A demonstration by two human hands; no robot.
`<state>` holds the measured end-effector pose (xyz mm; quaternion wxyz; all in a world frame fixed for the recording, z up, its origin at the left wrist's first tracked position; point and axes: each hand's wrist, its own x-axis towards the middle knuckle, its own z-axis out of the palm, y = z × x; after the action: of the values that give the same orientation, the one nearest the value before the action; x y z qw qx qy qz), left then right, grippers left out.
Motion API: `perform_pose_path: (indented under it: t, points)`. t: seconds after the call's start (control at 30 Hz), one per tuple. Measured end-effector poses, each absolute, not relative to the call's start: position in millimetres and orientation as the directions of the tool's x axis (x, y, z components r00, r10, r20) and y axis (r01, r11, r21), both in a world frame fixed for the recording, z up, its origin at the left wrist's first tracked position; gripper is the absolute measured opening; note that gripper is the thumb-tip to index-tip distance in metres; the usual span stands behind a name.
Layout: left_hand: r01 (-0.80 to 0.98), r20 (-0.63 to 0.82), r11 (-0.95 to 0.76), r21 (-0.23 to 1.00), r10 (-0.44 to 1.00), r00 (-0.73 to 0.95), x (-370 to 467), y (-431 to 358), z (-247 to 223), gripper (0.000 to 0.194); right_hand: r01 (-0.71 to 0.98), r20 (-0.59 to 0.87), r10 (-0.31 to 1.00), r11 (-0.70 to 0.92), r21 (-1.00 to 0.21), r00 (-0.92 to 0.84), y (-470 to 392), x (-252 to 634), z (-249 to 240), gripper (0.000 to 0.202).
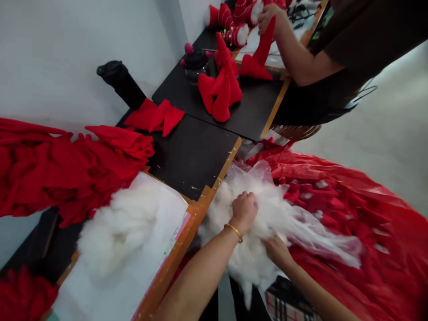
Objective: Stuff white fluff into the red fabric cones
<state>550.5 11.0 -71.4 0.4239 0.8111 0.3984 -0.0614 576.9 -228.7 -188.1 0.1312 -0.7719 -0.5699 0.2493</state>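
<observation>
My left hand [245, 209], with a gold bracelet on its wrist, is closed in a fist on white fluffy stuffing [249, 256] beside the table edge. Lower and to the right, my right hand [277, 249] reaches into the same stuffing, its fingers hidden in it. A sheer white plastic bag [301, 223] lies around the stuffing and stretches off to the right. On the table at left, another pile of stuffing [117, 227] rests on a white sheet [167, 200].
Red cloth pieces [67, 165] are heaped at the left. Stuffed red shapes [222, 89] and a black bottle [122, 84] stand farther back. Another person's arm [301, 60] reaches in at top right. A large red bag [361, 187] holds red pieces at right.
</observation>
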Motion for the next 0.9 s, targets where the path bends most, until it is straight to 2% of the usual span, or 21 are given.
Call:
perform_pose_path:
  t: [0.03,0.07,0.2,0.23,0.3,0.37,0.4,0.47,0.53,0.63,0.7,0.77,0.83,0.9]
  points:
    - [0.747,-0.528,-0.146,0.649,0.621,0.580,559.7,23.3,-72.8,0.021,0.820,-0.250,0.941,-0.323,-0.473,0.227,-231.0,578.8,-188.0,0.045]
    - [0.760,-0.554,-0.088,0.644,0.631,0.542,567.6,35.3,-74.8,0.022,0.823,-0.267,0.935,-0.338,-0.456,0.235,-233.2,581.6,-187.6,0.043]
    - [0.697,-0.546,-0.022,0.717,0.606,0.579,576.9,62.7,-78.7,0.040,0.819,-0.301,0.915,-0.380,-0.430,0.267,-239.3,598.3,-182.5,0.041]
    - [0.652,-0.503,-0.041,0.757,0.601,0.621,571.2,62.8,-77.1,0.045,0.818,-0.315,0.913,-0.380,-0.433,0.258,-239.5,602.7,-180.6,0.043]
    - [0.502,-0.299,-0.190,0.844,0.609,0.734,549.9,57.0,-72.7,0.054,0.815,-0.346,0.910,-0.372,-0.444,0.227,-238.0,610.3,-176.4,0.048]
    - [0.497,-0.130,-0.385,0.777,0.675,0.726,521.0,47.1,-71.4,0.061,0.815,-0.371,0.904,-0.372,-0.443,0.211,-235.0,615.2,-172.0,0.052]
    - [0.567,-0.116,-0.406,0.716,0.733,0.671,506.5,42.4,-73.4,0.068,0.817,-0.380,0.900,-0.377,-0.437,0.212,-233.3,616.6,-170.0,0.054]
    - [0.706,-0.194,-0.327,0.628,0.813,0.549,483.3,36.6,-83.4,0.084,0.821,-0.393,0.892,-0.391,-0.417,0.226,-230.3,617.7,-166.7,0.055]
    - [0.790,-0.300,-0.171,0.589,0.861,0.410,471.3,37.2,-98.3,0.092,0.825,-0.396,0.886,-0.402,-0.398,0.241,-229.0,617.3,-164.6,0.054]
    - [0.805,-0.437,-0.014,0.592,0.834,0.336,469.7,42.7,-117.1,0.087,0.829,-0.418,0.872,-0.418,-0.372,0.253,-231.8,615.7,-158.4,0.048]
    - [0.794,-0.448,-0.072,0.604,0.793,0.413,471.4,39.4,-121.9,0.076,0.831,-0.457,0.846,-0.447,-0.331,0.273,-235.1,614.1,-145.7,0.043]
    - [0.780,-0.401,-0.209,0.589,0.763,0.507,471.1,26.2,-120.6,0.067,0.831,-0.446,0.839,-0.468,-0.301,0.311,-234.1,612.5,-122.8,0.036]
    - [0.773,-0.366,-0.308,0.555,0.744,0.559,469.0,6.1,-115.2,0.066,0.819,-0.324,0.879,-0.455,-0.349,0.350,-222.1,611.2,-93.6,0.034]
    - [0.775,-0.383,-0.319,0.546,0.727,0.570,466.4,-14.1,-108.2,0.071,0.795,-0.148,0.922,-0.383,-0.470,0.357,-195.3,610.8,-67.3,0.042]
